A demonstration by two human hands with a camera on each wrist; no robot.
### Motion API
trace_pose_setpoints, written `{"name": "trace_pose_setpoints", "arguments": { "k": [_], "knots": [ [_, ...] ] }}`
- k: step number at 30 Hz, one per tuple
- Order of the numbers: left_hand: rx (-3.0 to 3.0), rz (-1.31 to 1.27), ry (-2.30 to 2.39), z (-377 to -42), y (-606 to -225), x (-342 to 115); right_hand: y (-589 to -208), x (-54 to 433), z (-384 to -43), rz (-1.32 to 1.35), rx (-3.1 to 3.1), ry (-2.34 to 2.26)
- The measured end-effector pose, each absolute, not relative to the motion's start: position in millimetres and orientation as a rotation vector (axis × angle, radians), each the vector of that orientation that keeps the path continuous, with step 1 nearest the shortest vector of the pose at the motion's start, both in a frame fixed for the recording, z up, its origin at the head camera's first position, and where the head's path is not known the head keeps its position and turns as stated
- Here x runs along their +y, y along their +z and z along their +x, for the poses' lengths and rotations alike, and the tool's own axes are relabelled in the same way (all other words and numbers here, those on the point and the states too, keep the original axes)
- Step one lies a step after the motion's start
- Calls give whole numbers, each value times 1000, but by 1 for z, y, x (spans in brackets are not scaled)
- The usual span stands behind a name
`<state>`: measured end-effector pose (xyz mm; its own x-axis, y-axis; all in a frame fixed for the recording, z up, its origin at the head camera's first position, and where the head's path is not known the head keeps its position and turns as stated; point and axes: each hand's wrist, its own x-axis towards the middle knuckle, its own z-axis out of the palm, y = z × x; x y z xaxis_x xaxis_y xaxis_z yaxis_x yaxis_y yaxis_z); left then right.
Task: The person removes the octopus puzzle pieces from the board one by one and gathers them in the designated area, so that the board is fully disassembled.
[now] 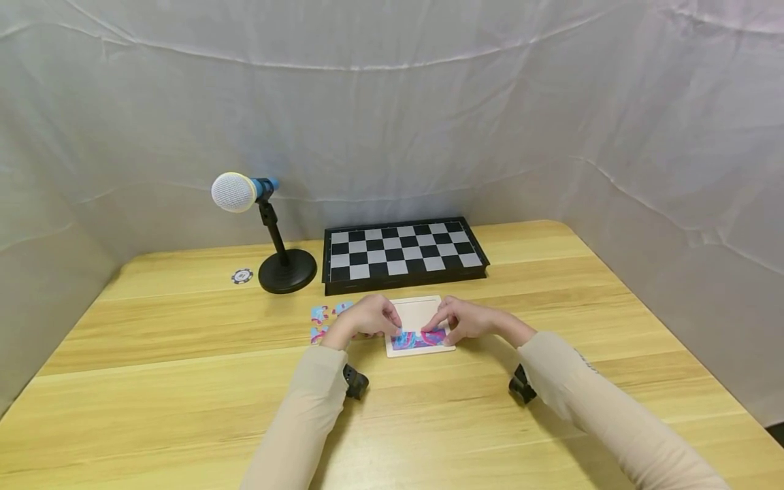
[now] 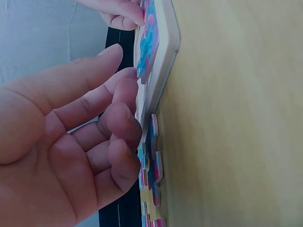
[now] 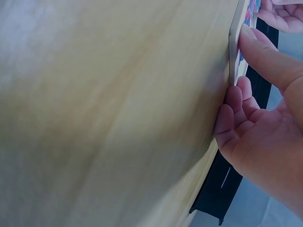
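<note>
A pale puzzle tray (image 1: 418,353) lies on the table with blue, pink and purple jigsaw pieces (image 1: 404,340) across its near half. My left hand (image 1: 370,317) is at the tray's left side. In the left wrist view its index fingertip meets the corner of a jigsaw piece (image 2: 147,52), while the thumb stands apart from it. At the tray's right side, my right hand (image 1: 467,318) touches the pieces with thumb and index finger. Its other fingers (image 3: 232,101) rest by the tray's edge (image 3: 233,61). Loose jigsaw pieces (image 1: 319,314) lie left of the tray, partly hidden by the left hand.
Behind the tray stands a black-framed checkered board (image 1: 404,253). A microphone (image 1: 235,192) on a round black stand (image 1: 288,272) is at the back left, beside a poker chip (image 1: 241,275). Grey-white cloth (image 1: 392,122) hangs around the wooden table (image 1: 184,408).
</note>
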<state>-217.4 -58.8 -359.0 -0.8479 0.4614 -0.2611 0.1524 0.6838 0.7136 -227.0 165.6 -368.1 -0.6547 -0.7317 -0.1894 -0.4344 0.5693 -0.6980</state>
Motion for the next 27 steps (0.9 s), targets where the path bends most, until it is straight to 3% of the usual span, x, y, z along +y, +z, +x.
{"name": "trace_pose_setpoints", "arguments": {
  "k": [27],
  "knots": [
    [2502,464,1038,-217,-359,-54,-366,164,-226,-904,2353,-830]
  ]
}}
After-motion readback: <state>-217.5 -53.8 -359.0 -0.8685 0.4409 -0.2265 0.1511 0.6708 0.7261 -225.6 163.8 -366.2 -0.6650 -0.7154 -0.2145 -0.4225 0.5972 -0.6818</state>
